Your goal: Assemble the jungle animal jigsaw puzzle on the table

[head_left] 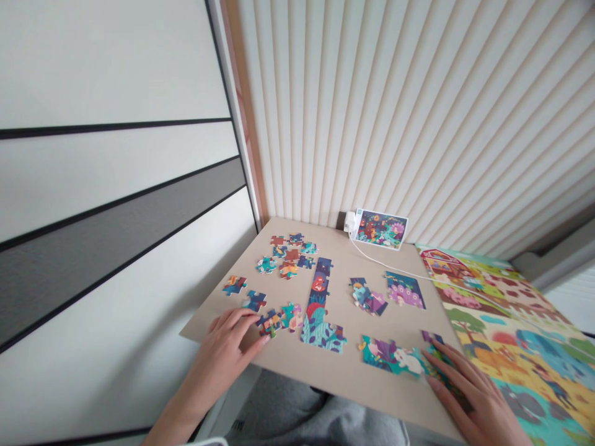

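Note:
At the front left of the board, my left hand (227,347) has its thumb and index finger at the edges of a blue and orange puzzle piece (269,323). A teal and pink piece (291,316) lies just right of it. My right hand (469,387) rests with fingers spread over the right end of a joined puzzle strip (390,355), hiding part of it. Between the hands lies an L-shaped joined section (318,300). Farther back are a purple octopus section (405,289) and a small joined cluster (368,297).
Several loose pieces (292,254) lie at the board's (260,254) back left. A picture card (380,229) leans near a white charger (349,222), whose cable (395,267) runs right. A finished animal puzzle (515,334) covers the right side. A white panel (116,248) stands left.

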Tool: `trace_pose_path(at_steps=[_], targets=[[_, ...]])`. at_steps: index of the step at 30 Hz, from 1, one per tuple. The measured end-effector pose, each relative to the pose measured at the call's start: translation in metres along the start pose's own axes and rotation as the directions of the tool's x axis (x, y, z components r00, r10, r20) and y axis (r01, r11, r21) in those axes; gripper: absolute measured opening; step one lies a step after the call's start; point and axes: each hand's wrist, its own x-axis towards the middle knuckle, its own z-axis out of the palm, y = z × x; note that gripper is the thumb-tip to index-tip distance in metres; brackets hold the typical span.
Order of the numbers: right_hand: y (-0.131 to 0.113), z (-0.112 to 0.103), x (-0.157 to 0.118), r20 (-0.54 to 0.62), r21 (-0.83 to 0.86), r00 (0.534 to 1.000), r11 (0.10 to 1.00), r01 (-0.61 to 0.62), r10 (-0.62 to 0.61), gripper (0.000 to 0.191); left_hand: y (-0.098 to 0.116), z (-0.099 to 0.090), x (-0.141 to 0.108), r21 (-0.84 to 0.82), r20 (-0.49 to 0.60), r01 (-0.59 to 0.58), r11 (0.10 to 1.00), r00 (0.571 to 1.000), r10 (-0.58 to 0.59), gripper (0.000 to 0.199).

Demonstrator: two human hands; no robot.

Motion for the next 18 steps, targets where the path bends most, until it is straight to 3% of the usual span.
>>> trace_pose_path(at_steps=[3, 6, 9, 12, 15, 18], targets=[[-0.001, -0.001, 0.000, -0.008, 0.005, 1.000, 1.000, 0.003, -0.003, 0.051, 0.008, -0.006, 0.031, -0.009, 0.024, -0.104, 0.994, 0.994, 0.105, 0.034], [-0.002, -0.001, 0.001, -0.019, 0.011, 1.000, 1.000, 0.010, -0.009, 0.049, 0.019, 0.002, 0.090, -0.048, 0.070, -0.229, 0.972, 0.970, 0.232, 0.033], [-0.004, -0.001, 0.002, -0.033, 0.003, 0.999, 1.000, 0.016, -0.016, 0.050, 0.024, 0.032, 0.159, -0.044, 0.088, -0.294, 0.955, 0.951, 0.297, 0.034], [-0.005, -0.001, 0.002, -0.050, -0.023, 0.998, 0.999, 0.022, -0.023, 0.051, 0.023, 0.071, 0.212, -0.015, 0.115, -0.257, 0.966, 0.960, 0.257, 0.042], [-0.005, -0.002, 0.002, -0.054, -0.050, 0.998, 0.998, 0.034, -0.037, 0.052, 0.021, 0.099, 0.235, -0.015, 0.102, -0.236, 0.972, 0.966, 0.236, 0.035], [-0.003, -0.002, 0.002, -0.057, -0.057, 0.997, 0.997, 0.050, -0.054, 0.054, 0.020, 0.111, 0.234, -0.027, 0.091, -0.249, 0.968, 0.964, 0.251, 0.030]])
